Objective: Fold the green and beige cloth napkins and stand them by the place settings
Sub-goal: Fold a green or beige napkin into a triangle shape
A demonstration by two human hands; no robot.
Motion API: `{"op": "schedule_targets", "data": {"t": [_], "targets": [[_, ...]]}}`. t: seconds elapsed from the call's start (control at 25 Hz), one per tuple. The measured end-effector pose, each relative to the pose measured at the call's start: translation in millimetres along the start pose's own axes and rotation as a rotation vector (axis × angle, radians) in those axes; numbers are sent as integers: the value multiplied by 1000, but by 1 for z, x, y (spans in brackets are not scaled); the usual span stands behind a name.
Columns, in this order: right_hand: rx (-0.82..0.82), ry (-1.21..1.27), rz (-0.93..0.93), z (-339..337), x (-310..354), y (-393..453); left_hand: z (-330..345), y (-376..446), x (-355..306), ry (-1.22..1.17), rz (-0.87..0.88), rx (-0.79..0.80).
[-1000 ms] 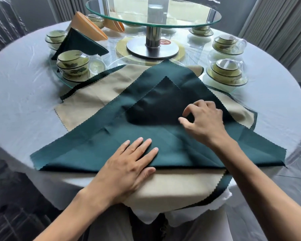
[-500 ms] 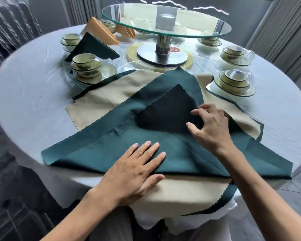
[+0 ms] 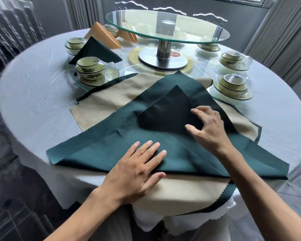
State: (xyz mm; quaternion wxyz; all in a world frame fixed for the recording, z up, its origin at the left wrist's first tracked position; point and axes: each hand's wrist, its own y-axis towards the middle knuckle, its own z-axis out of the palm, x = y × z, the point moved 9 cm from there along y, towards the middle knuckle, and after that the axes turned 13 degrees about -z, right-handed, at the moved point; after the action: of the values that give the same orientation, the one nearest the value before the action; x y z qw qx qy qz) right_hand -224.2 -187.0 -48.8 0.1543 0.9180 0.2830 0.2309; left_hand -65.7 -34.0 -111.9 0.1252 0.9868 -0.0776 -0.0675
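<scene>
Green napkin [image 3: 163, 136]: I judge it light, limp; take at corners. Left hand [image 3: 137, 171] flat, fingers together; right hand [image 3: 207, 129] curled, fingertips pressing fold.

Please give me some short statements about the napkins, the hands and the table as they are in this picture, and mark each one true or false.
1. The left hand lies flat on the green napkin. True.
2. The green napkin lies under the beige napkin. False: it lies on top.
3. A folded green napkin stands near the cups. True.
4. The right hand holds a cup. False: its fingers are curled over the green napkin.
</scene>
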Motion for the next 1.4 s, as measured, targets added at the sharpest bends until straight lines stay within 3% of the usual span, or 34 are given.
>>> {"op": "schedule_targets", "data": {"t": [0.12,0.56,0.72,0.84,1.08,1.4], "targets": [[-121,27,-15,-22,5,11,-10,-2,1,-19,-20,-88],[15,-123,150,-23,-1,80,-15,11,6,-83,-73,-165],[-76,-47,119,-32,3,72,-20,18,-2,-80,-11,-200],[-163,-49,103,-44,8,58,-23,2,-7,-139,35,-167],[-77,-43,99,-29,9,55,-32,13,-1,-59,-30,-226],[-65,-129,89,-38,19,55,-32,2,-5,-59,-70,-149]]}}
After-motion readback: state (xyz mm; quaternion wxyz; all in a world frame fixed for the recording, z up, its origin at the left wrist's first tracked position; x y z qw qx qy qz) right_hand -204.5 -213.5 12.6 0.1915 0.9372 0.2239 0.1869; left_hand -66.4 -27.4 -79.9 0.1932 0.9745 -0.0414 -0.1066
